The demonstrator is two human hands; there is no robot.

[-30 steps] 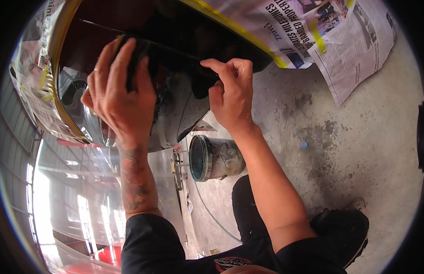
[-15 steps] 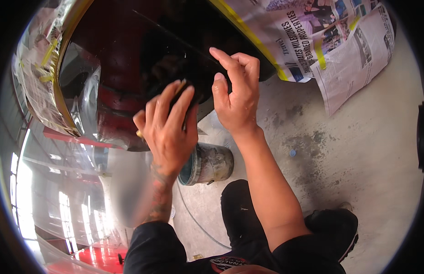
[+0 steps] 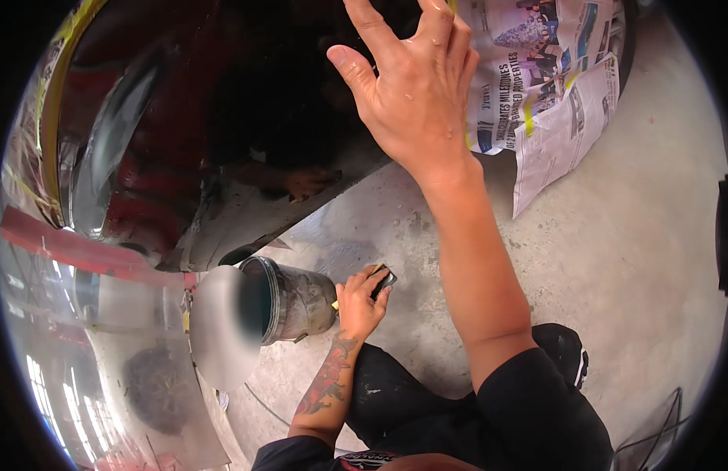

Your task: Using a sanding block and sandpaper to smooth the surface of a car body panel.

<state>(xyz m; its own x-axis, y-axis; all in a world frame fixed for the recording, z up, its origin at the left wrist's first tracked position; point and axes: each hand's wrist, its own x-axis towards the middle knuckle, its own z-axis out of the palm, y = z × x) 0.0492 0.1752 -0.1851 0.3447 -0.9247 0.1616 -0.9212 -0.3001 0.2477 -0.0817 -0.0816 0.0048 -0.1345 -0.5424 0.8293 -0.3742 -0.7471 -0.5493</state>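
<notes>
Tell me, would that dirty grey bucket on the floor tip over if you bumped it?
Probably not easily. The bucket sits on flat concrete floor and looks wide, so it likely stays put. Its sides look crusted, so probably rough rather than slippery. How full or heavy it is cannot be told. The left hand beside it holds a small dark block.

A small dark sanding pad [image 3: 379,280] with a yellow edge sits pinched in the left hand [image 3: 359,304], low over the concrete floor [image 3: 615,259], just beside a grimy grey bucket [image 3: 297,300].
</notes>
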